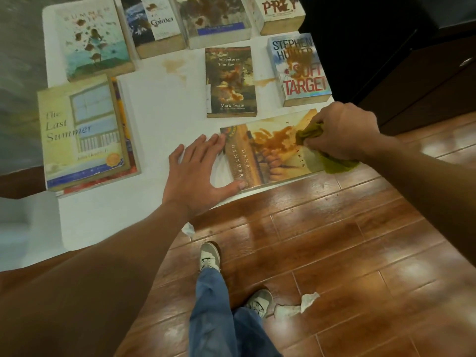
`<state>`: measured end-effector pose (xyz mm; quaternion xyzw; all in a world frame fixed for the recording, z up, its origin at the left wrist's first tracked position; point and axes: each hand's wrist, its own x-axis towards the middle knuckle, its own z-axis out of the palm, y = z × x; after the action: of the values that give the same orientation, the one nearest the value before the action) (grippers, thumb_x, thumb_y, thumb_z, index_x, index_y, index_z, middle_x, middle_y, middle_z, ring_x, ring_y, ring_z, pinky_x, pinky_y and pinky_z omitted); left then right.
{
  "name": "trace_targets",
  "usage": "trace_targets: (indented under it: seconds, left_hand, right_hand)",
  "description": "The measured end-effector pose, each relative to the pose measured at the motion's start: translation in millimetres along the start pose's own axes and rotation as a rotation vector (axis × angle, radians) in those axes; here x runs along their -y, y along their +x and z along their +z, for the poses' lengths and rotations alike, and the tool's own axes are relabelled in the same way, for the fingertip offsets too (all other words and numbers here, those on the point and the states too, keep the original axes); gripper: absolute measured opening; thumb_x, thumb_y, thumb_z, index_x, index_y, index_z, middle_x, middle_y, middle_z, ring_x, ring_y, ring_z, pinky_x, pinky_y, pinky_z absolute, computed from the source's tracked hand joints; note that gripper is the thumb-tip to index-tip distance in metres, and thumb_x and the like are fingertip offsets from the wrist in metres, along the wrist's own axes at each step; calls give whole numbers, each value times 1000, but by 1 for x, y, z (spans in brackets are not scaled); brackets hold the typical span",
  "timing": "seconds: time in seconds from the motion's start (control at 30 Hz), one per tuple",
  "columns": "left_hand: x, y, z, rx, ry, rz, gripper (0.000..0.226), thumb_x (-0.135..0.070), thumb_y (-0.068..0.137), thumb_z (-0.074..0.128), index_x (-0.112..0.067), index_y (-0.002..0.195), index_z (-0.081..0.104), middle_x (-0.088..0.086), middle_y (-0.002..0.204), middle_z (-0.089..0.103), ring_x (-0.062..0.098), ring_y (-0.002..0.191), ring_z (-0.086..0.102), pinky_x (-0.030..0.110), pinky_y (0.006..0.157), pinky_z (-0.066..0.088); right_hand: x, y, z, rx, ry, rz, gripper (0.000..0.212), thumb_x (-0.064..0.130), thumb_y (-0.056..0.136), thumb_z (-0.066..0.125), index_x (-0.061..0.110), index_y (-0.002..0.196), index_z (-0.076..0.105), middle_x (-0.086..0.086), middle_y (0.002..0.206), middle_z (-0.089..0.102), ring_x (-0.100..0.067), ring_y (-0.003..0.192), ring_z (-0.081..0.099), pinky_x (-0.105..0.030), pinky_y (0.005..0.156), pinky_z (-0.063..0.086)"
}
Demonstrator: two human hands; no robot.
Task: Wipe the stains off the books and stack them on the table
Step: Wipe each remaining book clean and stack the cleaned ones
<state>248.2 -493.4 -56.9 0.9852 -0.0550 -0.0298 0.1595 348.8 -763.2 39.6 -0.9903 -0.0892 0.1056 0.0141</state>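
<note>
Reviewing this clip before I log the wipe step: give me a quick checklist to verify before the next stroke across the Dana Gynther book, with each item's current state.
1. Cloth in hand: right hand grips the green cloth - ok.
2. Book held steady: left hand lies flat on the left edge of the Dana Gynther book - ok.
3. Cloth on the stain: cloth touches the right end of the brown stain - ok.
4. Stain removed: most of it remains on the cover - not ok.
5. Book fully on the table: its near edge sits at the table's edge; overhang - cannot tell.
6. Stack ready: The Last Summer tops a pile at left - ok.
</note>
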Motion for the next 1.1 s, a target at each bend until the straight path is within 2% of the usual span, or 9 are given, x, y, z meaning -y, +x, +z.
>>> trace_targets:
  seconds: [0.07,0.2,0.33,0.43,0.57,0.7,0.83,0.93,1.1]
  left_hand:
    - [-1,-1,1,2,2,-2,107,-94,76,23,-30,160,12,-7,166,19,14,154,9,51,123,8]
    - [-2,1,1,-5,0,1,107,-94,76,24,-29,160,14,-7,166,21,13,154,10,50,123,8]
    - [-2,0,1,-4,2,0,106,-93,77,26,-29,160,13,-8,166,21,13,154,11,50,123,8]
    - [-2,1,0,-12,-5,8,106,-93,77,25,-29,160,13,-7,166,21,14,154,12,51,123,9]
    - [-1,-3,2,-10,-3,8,105,-93,77,24,-30,160,14,-6,165,22,15,154,13,52,122,11]
    - [-2,0,1,-17,-9,17,104,-92,78,24,-29,160,14,-5,165,23,17,153,14,52,122,10]
    - [-2,-2,1,-14,-4,21,102,-91,80,25,-29,160,13,-5,165,23,17,153,14,52,122,11]
    - [-1,0,0,-29,-13,20,101,-90,80,27,-29,160,14,-5,165,24,16,153,14,51,122,10]
    - [-2,-3,1,-23,-14,20,101,-90,80,26,-29,160,14,-5,165,25,17,153,15,51,122,10]
  right_hand:
    - [0,-7,5,-60,5,43,30,45,90,69,17,100,68,0,83,58,-24,76,59,-34,63,46]
    - [5,-16,8,18,38,1,26,47,88,70,22,97,67,1,84,60,-24,80,60,-38,68,50]
    - [3,-18,11,-74,62,90,29,44,91,67,16,98,68,0,78,58,-25,75,61,-38,67,52]
    - [4,-20,11,28,108,11,29,47,88,71,20,100,69,1,85,62,-23,80,61,-43,72,56]
    - [-1,-17,14,-86,82,102,31,46,91,68,19,107,68,6,76,54,-18,71,55,-34,62,48]
    - [2,-21,17,-28,82,-59,28,45,89,70,26,108,71,3,96,64,-22,88,61,-37,72,50]
    - [-1,-19,19,-114,145,66,31,43,90,70,25,115,72,3,90,60,-21,83,58,-37,69,52]
    - [4,-22,20,-38,172,-79,29,42,89,72,26,113,74,2,95,65,-20,85,58,-35,70,50]
    - [-2,-17,19,-97,183,63,42,47,88,70,19,119,70,0,93,60,-21,84,57,-37,69,53]
